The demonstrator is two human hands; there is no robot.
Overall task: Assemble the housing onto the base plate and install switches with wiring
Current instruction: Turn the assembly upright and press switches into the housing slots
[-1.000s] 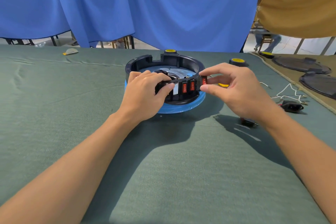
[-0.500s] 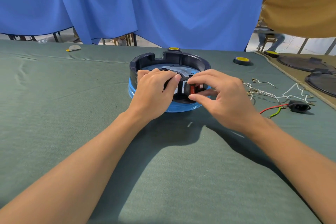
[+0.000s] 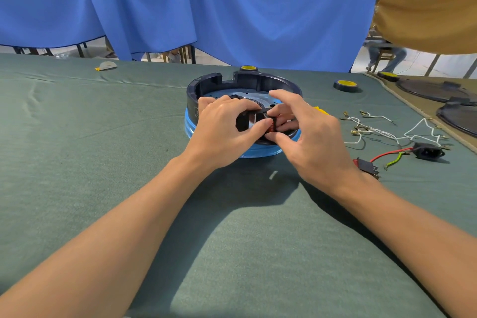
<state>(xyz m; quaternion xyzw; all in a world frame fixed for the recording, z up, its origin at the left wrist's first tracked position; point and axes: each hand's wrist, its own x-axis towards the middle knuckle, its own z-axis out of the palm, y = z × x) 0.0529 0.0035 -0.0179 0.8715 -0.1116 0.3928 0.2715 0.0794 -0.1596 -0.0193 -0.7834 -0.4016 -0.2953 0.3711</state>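
Two hands met at the near wall of the dark navy round plastic housing (image 3: 242,82), which sat on the blue round base plate (image 3: 190,127) on the green cloth-covered bench (image 3: 103,162). The left hand (image 3: 222,131) was clenched on the housing: its fingers curled over the rim into the interior and its thumb pressed the outer face. The right hand (image 3: 309,137) grasped the small red rocker switch (image 3: 271,127) seated in that wall, with the thumb low on the outside, the middle fingers behind the wall, and the index finger lifted above the rim. The switch lay between the two grips, touching the left thumb tip and inside the right-hand pinch. To the right of the housing, apart from both hands, lay loose white wires with brass terminals (image 3: 387,132) and a black power inlet socket with red and green-yellow leads (image 3: 428,153). A second black-bodied red switch (image 3: 366,166) lay just beside the right wrist. A black tape roll with a yellow face (image 3: 346,85) lay near the far edge.
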